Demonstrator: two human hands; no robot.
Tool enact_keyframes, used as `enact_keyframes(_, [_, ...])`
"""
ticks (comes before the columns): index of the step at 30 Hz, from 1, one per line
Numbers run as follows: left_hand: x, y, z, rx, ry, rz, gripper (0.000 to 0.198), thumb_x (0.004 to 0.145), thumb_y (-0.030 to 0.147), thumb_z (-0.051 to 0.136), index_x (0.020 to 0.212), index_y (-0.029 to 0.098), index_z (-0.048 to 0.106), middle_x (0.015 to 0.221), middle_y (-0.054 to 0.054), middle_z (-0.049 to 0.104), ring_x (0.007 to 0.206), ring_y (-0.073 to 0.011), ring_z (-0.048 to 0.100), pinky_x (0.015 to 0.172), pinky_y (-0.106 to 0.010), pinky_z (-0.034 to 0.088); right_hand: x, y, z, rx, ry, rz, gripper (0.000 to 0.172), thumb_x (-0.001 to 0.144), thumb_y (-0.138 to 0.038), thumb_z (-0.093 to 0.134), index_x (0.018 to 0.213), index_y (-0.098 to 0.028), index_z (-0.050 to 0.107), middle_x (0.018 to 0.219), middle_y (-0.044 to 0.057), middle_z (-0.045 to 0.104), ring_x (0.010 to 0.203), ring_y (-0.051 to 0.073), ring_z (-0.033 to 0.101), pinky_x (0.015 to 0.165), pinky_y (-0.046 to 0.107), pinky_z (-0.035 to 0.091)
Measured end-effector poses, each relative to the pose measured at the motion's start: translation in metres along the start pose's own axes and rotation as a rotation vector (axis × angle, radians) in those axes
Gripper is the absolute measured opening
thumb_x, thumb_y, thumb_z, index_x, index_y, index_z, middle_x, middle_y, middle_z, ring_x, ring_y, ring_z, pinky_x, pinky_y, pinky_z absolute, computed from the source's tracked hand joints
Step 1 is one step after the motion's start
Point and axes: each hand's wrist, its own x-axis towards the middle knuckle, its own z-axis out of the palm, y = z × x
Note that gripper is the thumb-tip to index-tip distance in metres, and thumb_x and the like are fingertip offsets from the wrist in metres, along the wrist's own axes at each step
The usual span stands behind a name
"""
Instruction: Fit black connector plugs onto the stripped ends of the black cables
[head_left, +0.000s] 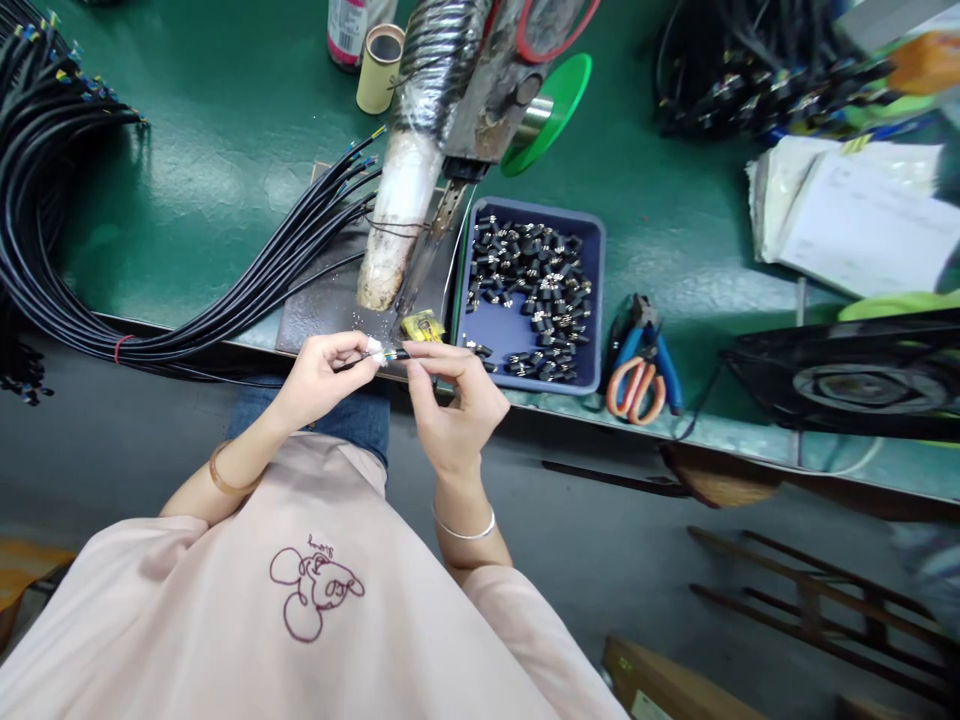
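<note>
Near the table's front edge my left hand (326,375) pinches the end of a black cable, its fingertips covered in white. Coloured wires show at the cable's tip, between the two hands. My right hand (457,395) is closed on a small black connector (400,355), which meets those wires. Just above stands a soldering fixture (450,200), its tip pointing down, beside a foil-and-white wrapped tube (397,220). A yellow packet (422,326) lies close to my right fingertips. To the right, a blue tray (600,300) holds many black connectors (540,270).
A bundle of black cables (225,310) curves along the left. Pliers with blue handles (664,365) and orange-handled scissors (636,388) lie right of the tray. A green spool (551,115), papers (862,220), a black fan-like device (862,385) and more cables (757,80) are around.
</note>
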Motion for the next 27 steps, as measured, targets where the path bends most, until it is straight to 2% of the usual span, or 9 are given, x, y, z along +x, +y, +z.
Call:
enact_keyframes(3, [-0.005, 0.001, 0.000, 0.056, -0.031, 0.026, 0.016, 0.074, 0.029, 0.069, 0.071, 0.014, 0.067, 0.064, 0.001, 0.059, 0.059, -0.0087, 0.048, 0.058, -0.021, 0.041, -0.005, 0.000, -0.007, -0.034, 0.105, 0.040, 0.006, 0.092, -0.020, 0.061, 0.096, -0.024, 0.063, 0.083, -0.002, 0.076, 0.052, 0.009, 0.066, 0.048, 0.021, 0.050])
enact_keyframes(6, [-0.009, 0.004, 0.000, 0.104, -0.049, 0.062, 0.013, 0.073, 0.027, 0.068, 0.069, 0.014, 0.068, 0.063, 0.001, 0.058, 0.058, -0.0087, 0.047, 0.057, -0.021, 0.040, -0.001, -0.005, -0.018, -0.184, 0.151, 0.010, 0.011, 0.096, -0.027, 0.057, 0.096, -0.024, 0.067, 0.056, -0.007, 0.062, 0.040, 0.008, 0.054, 0.045, 0.021, 0.041])
enact_keyframes(8, [-0.011, 0.007, 0.000, 0.128, -0.062, 0.099, 0.013, 0.075, 0.025, 0.067, 0.070, 0.014, 0.069, 0.063, 0.001, 0.059, 0.057, -0.0092, 0.049, 0.057, -0.021, 0.041, 0.006, -0.012, -0.023, -0.250, 0.014, 0.025, 0.023, 0.097, -0.032, 0.054, 0.084, -0.022, 0.069, 0.052, -0.006, 0.057, 0.041, 0.007, 0.050, 0.048, 0.022, 0.040])
enact_keyframes(11, [-0.014, 0.011, -0.002, 0.167, -0.084, 0.174, 0.012, 0.078, 0.022, 0.064, 0.072, 0.014, 0.070, 0.064, 0.000, 0.062, 0.056, -0.0091, 0.049, 0.055, -0.021, 0.040, 0.016, -0.021, -0.026, -0.175, -0.230, 0.109, 0.035, 0.095, -0.037, 0.056, 0.066, -0.019, 0.063, 0.046, -0.007, 0.050, 0.039, 0.006, 0.043, 0.045, 0.021, 0.035])
enact_keyframes(16, [-0.019, 0.010, -0.001, 0.281, 0.009, 0.282, 0.009, 0.079, 0.022, 0.068, 0.076, 0.014, 0.071, 0.064, 0.001, 0.062, 0.051, -0.0064, 0.042, 0.051, -0.021, 0.035, 0.017, -0.022, -0.021, 0.050, -0.299, 0.261, 0.035, 0.094, -0.037, 0.057, 0.064, -0.019, 0.057, 0.048, -0.006, 0.054, 0.039, 0.006, 0.043, 0.042, 0.020, 0.033])
enact_keyframes(18, [-0.021, 0.008, -0.001, 0.235, 0.032, 0.244, 0.013, 0.082, 0.027, 0.068, 0.077, 0.014, 0.069, 0.062, 0.001, 0.059, 0.051, -0.0067, 0.044, 0.051, -0.021, 0.036, 0.015, -0.019, -0.019, 0.061, -0.290, 0.222, 0.029, 0.095, -0.036, 0.055, 0.071, -0.020, 0.059, 0.053, -0.006, 0.059, 0.041, 0.007, 0.048, 0.043, 0.019, 0.036])
enact_keyframes(22, [-0.024, 0.008, -0.002, -0.004, -0.055, 0.026, 0.028, 0.084, 0.041, 0.068, 0.074, 0.015, 0.063, 0.051, 0.005, 0.049, 0.041, -0.0049, 0.038, 0.042, -0.020, 0.032, 0.010, -0.014, -0.016, -0.111, -0.226, -0.047, 0.019, 0.095, -0.031, 0.057, 0.082, -0.021, 0.066, 0.067, -0.002, 0.069, 0.049, 0.008, 0.057, 0.050, 0.021, 0.044])
enact_keyframes(25, [-0.023, 0.009, -0.005, -0.043, -0.096, -0.040, 0.032, 0.080, 0.044, 0.073, 0.074, 0.014, 0.063, 0.051, 0.004, 0.051, 0.039, -0.0039, 0.036, 0.039, -0.019, 0.029, 0.007, -0.014, -0.016, -0.187, -0.153, -0.120, 0.009, 0.092, -0.029, 0.064, 0.092, -0.022, 0.069, 0.064, -0.004, 0.067, 0.045, 0.007, 0.053, 0.050, 0.020, 0.044])
enact_keyframes(27, [-0.023, 0.008, -0.006, -0.042, -0.105, -0.015, 0.031, 0.080, 0.043, 0.072, 0.076, 0.013, 0.065, 0.055, 0.003, 0.055, 0.042, -0.0046, 0.040, 0.041, -0.019, 0.032, 0.007, -0.017, -0.016, -0.221, -0.118, -0.138, 0.014, 0.091, -0.028, 0.066, 0.104, -0.023, 0.069, 0.056, -0.008, 0.061, 0.041, 0.007, 0.048, 0.048, 0.020, 0.042])
